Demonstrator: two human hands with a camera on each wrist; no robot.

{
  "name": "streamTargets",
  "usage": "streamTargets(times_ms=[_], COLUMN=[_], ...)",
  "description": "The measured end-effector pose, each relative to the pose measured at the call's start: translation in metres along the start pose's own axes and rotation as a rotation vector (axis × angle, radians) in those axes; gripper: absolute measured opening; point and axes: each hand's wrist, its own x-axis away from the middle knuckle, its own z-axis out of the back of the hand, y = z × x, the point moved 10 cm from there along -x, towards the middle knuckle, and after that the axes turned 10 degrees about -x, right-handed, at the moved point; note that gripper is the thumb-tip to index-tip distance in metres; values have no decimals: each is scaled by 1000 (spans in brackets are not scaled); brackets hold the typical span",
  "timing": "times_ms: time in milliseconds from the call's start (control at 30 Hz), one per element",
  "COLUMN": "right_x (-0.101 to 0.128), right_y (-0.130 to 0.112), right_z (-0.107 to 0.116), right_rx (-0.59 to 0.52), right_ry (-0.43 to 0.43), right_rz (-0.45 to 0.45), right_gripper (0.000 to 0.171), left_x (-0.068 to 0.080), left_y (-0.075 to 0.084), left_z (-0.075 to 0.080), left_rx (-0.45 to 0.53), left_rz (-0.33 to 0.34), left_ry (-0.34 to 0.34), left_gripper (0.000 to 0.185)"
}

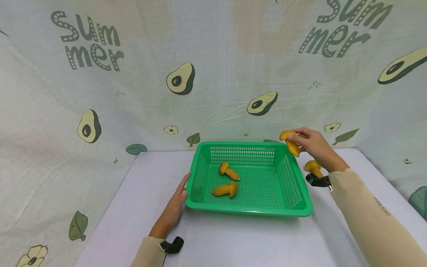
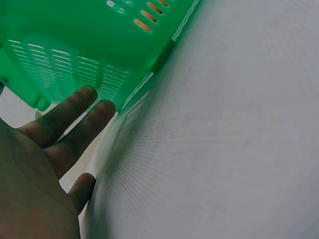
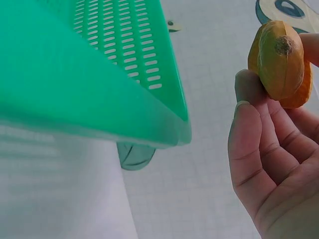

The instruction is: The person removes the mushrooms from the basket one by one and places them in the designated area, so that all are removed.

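Pale lilac tabletop carries the whole setup, with both sleeved forearms entering from the near edge. The left hand lies flat at the near left corner of the green basket; its fingers are straight and press against the slotted side wall, holding nothing. The left wrist view confirms contact between the fingertips and the basket wall just above the tabletop.

Inside the basket, two yellow-brown toy mushrooms lie on the mesh floor: the nearer mushroom sits close to the centre, and the farther mushroom lies just behind it, the two apart from each other.

The right hand is raised at the far right corner of the basket. Its fingers pinch a held mushroom between thumb and fingertips; this piece is in the air, just above and beside the basket rim, not touching it.

A fourth mushroom rests on the tabletop outside the basket, to its right, partly hidden behind the right wrist.

Behind everything hangs a cloth backdrop printed with avocados, leaves and lettering.
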Motion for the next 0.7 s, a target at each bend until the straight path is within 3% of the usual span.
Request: streamTargets(times_ms=[700], right_x=[13], right_y=[18], right_z=[24], right_rx=[-19], right_ry=[43], right_rz=[-16], right_gripper=[72], left_x=[0], left_y=[2], left_z=[0], left_rx=[3], left_rz=[-16], left_ry=[-11], left_gripper=[54])
